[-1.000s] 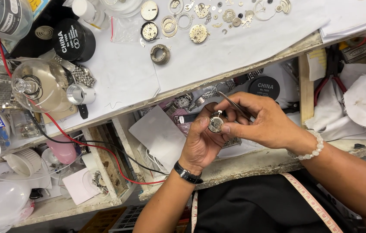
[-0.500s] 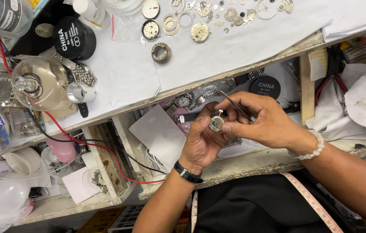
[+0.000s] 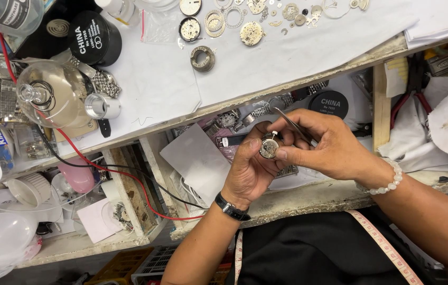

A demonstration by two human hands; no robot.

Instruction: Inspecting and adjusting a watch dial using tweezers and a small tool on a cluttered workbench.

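Note:
My left hand [image 3: 249, 171] pinches a small round watch movement [image 3: 269, 148] between thumb and fingers, over an open drawer. My right hand [image 3: 325, 145] touches the movement's edge with thumb and forefinger and also holds thin metal tweezers [image 3: 290, 122] that point up and left. A black watch sits on my left wrist, a pale bead bracelet on my right. On the white bench paper above lie a loose metal watch case ring [image 3: 202, 58], a round movement [image 3: 251, 33] and several small watch parts.
A glass dome cover [image 3: 49, 95], a black round tin [image 3: 94, 37] and a red wire [image 3: 102, 169] are at the left. The drawer holds watches, metal bracelets and another black tin [image 3: 329, 103]. White cloths [image 3: 446, 126] lie at the right. A measuring tape [image 3: 388, 248] hangs over my dark apron.
Both hands stay together at the same spot; the movement has turned very slightly between my fingers. Nothing else has moved.

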